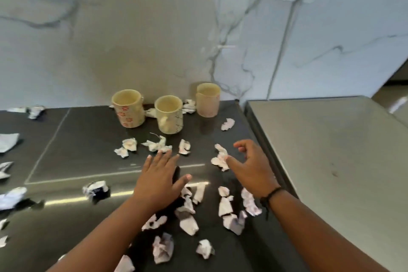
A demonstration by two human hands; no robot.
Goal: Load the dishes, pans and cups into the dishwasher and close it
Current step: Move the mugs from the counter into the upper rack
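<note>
Three cream mugs stand upright at the back of the dark counter (72, 150): a mug with red flowers (128, 108) on the left, a mug with its handle facing me (169, 114) in the middle, and a plain pale mug (208, 100) on the right near the wall. My left hand (157, 180) is stretched out flat above the counter, fingers straight, holding nothing. Further right, my right hand (251, 166) hovers with loosely spread fingers, its fingertips beside a crumpled paper scrap (220, 158). Both hands are short of the mugs. The dishwasher is out of view.
Several crumpled paper scraps (187, 212) litter the counter around and below my hands, with more at the left edge (12, 197). A steel appliance top (331, 150) adjoins the counter on the right. A marble wall (154, 40) with a cable (284, 44) rises behind.
</note>
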